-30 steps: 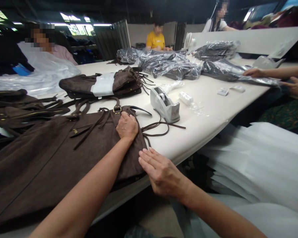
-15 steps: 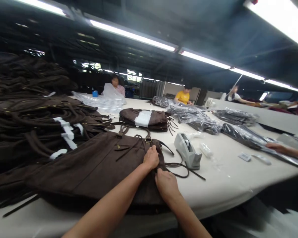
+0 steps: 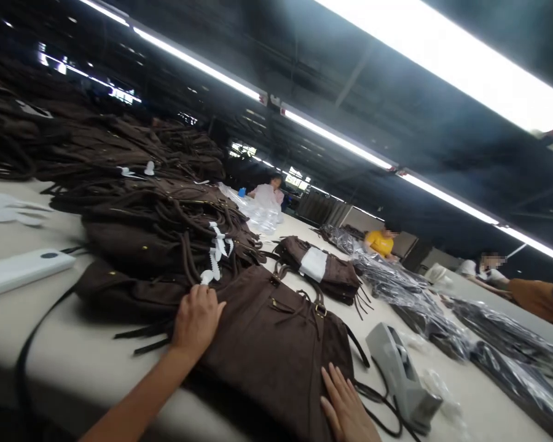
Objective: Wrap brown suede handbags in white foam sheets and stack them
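The left hand (image 3: 197, 320) lies palm down on the left end of the brown bag (image 3: 276, 344), its fingers (image 3: 208, 296) loosely spread and touching the fabric; nothing is pinched. The right hand (image 3: 348, 410) lies flat on the bag's right end, fingers straight and slightly apart, near the desk's front edge. The bag lies flat on the desk (image 3: 83, 362), close to the front edge, with its straps and buckles (image 3: 320, 310) facing away from the person.

Just right of the bag stands a grey tape dispenser (image 3: 403, 377); thin dark cords (image 3: 378, 405) lie between the two. Behind the left hand, a pile of like bags (image 3: 161, 227) covers the left part of the desk, some with white tags (image 3: 216, 248). One folded bag with a white band (image 3: 320, 270) lies beyond. A white box (image 3: 21, 270) rests near the left edge. Bags in clear plastic (image 3: 502, 344) run along the right side. Three people sit at the far end.
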`<state>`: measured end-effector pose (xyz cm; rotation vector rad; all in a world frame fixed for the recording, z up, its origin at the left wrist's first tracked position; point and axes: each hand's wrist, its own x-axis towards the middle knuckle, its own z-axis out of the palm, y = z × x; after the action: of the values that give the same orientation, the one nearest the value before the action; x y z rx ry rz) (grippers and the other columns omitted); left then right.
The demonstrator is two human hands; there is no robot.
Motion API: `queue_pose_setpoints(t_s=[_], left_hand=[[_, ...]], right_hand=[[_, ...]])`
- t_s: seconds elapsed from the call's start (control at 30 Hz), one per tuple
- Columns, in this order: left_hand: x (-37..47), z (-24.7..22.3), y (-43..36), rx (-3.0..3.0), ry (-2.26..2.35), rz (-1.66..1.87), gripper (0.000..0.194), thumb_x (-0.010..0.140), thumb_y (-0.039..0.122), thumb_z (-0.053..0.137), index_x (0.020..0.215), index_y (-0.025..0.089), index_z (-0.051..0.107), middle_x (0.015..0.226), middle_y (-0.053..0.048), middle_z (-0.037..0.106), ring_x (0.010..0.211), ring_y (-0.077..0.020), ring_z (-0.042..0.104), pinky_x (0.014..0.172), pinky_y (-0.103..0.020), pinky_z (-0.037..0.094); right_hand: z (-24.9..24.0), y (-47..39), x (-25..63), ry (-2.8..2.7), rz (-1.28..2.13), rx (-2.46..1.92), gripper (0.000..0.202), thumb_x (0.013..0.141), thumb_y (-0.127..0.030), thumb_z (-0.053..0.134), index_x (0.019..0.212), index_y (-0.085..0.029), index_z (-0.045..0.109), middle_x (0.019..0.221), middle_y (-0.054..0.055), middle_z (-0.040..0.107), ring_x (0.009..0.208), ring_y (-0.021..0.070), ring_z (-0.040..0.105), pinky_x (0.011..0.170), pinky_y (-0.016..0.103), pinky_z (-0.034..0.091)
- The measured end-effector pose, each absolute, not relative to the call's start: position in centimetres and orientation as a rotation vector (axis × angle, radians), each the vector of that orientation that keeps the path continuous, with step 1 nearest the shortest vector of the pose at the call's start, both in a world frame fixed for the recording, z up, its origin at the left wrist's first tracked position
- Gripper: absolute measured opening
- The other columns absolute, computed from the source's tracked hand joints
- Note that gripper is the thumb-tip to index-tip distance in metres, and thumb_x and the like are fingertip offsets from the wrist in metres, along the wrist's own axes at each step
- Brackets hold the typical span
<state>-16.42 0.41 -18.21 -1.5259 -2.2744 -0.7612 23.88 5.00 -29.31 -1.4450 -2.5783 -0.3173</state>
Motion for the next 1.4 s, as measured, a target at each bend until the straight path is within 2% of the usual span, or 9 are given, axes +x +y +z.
queue_pose_setpoints(t_s=[0.17, 0.37, 0.5, 0.67, 0.77, 0.87, 1.07, 1.23, 1.4], left_hand=[[-15.2, -19.6, -1.4, -1.522, -2.251, -0.706, 0.031, 0.091, 0.008, 0.036, 0.095, 0.016, 0.066, 0.093, -0.012, 0.062, 0.089, -0.0279, 0.057, 0.08, -0.039, 0.046], [-15.2, -18.1, -2.3, -1.617, -2.337, -0.815, 0.035, 0.089, 0.005, 0.038, 0.093, 0.017, 0.07, 0.104, -0.013, 0.066, 0.096, -0.0285, 0.059, 0.084, -0.041, 0.046], [-14.8, -17.8, -3.4, -1.723, -2.429, -0.751, 0.039, 0.087, 0.0, 0.035, 0.091, 0.017, 0.07, 0.088, -0.011, 0.069, 0.089, -0.0275, 0.063, 0.085, -0.04, 0.046], [-17.7, -17.5, -3.9, -1.761, -2.595, -0.851, 0.023, 0.089, 0.011, 0.048, 0.092, 0.023, 0.067, 0.088, -0.006, 0.072, 0.086, -0.0249, 0.068, 0.073, -0.033, 0.044], [-20.4, -18.1, -4.3, -1.778, -2.684, -1.073, 0.007, 0.086, 0.031, 0.06, 0.086, 0.026, 0.065, 0.087, -0.003, 0.073, 0.087, -0.0247, 0.069, 0.069, -0.031, 0.041], [-21.5, -19.7, -4.7, -1.736, -2.681, -1.385, 0.018, 0.087, 0.039, 0.054, 0.078, 0.025, 0.061, 0.076, 0.0, 0.07, 0.079, -0.022, 0.066, 0.068, -0.03, 0.038], [-20.1, -23.4, -4.7, -1.485, -2.612, -2.203, 0.043, 0.083, 0.062, 0.038, 0.064, 0.024, 0.048, 0.057, 0.002, 0.056, 0.06, -0.0187, 0.057, 0.057, -0.028, 0.038], [-19.1, -23.8, -5.6, -1.212, -2.65, -2.211, 0.028, 0.078, 0.052, 0.045, 0.093, 0.032, 0.055, 0.077, -0.001, 0.074, 0.079, -0.0254, 0.07, 0.07, -0.033, 0.048], [-18.5, -24.4, -5.9, -1.234, -2.652, -1.973, 0.023, 0.085, 0.042, 0.039, 0.099, 0.033, 0.055, 0.084, -0.001, 0.077, 0.079, -0.0252, 0.073, 0.068, -0.033, 0.049]], right_hand=[[-27.0, 6.1, 21.2, -2.499, -0.384, -1.55, 0.056, 0.086, -0.017, 0.037, 0.137, -0.029, 0.058, 0.136, 0.005, 0.059, 0.123, 0.027, 0.058, 0.096, 0.04, 0.054], [-19.1, 7.0, 8.9, -2.41, -0.281, -1.162, 0.05, 0.093, -0.018, 0.035, 0.139, -0.016, 0.054, 0.146, 0.01, 0.049, 0.135, 0.0212, 0.047, 0.11, 0.037, 0.043], [-16.5, 9.8, 0.4, -2.566, -0.125, -0.755, 0.062, 0.081, -0.005, 0.041, 0.141, -0.017, 0.049, 0.153, 0.01, 0.039, 0.143, 0.0196, 0.033, 0.116, 0.041, 0.034], [-16.6, 13.8, -6.8, -2.714, 0.086, -0.567, 0.047, 0.067, 0.003, 0.046, 0.096, -0.022, 0.073, 0.107, 0.004, 0.07, 0.121, 0.02, 0.053, 0.113, 0.042, 0.032], [-17.1, 14.8, -8.5, -2.527, 0.131, -0.809, 0.03, 0.071, -0.001, 0.044, 0.071, -0.018, 0.068, 0.077, 0.004, 0.065, 0.089, 0.0184, 0.06, 0.092, 0.032, 0.046], [-17.7, 14.9, -8.5, -2.426, 0.145, -0.813, 0.036, 0.068, 0.0, 0.038, 0.074, -0.017, 0.068, 0.08, 0.006, 0.064, 0.086, 0.0188, 0.057, 0.084, 0.029, 0.046], [-18.8, 15.8, -8.1, -2.625, 0.203, -0.624, 0.046, 0.058, 0.003, 0.036, 0.078, -0.018, 0.071, 0.086, 0.003, 0.07, 0.092, 0.0155, 0.06, 0.106, 0.032, 0.034], [-19.7, 17.2, -10.3, -2.676, -0.018, -0.94, 0.031, 0.066, 0.001, 0.043, 0.065, -0.016, 0.069, 0.072, 0.004, 0.067, 0.079, 0.0164, 0.059, 0.084, 0.025, 0.042], [-20.6, 18.2, -12.3, -2.699, -0.101, -1.012, 0.027, 0.072, -0.004, 0.05, 0.065, -0.021, 0.07, 0.068, 0.0, 0.068, 0.073, 0.0153, 0.059, 0.082, 0.024, 0.04]])
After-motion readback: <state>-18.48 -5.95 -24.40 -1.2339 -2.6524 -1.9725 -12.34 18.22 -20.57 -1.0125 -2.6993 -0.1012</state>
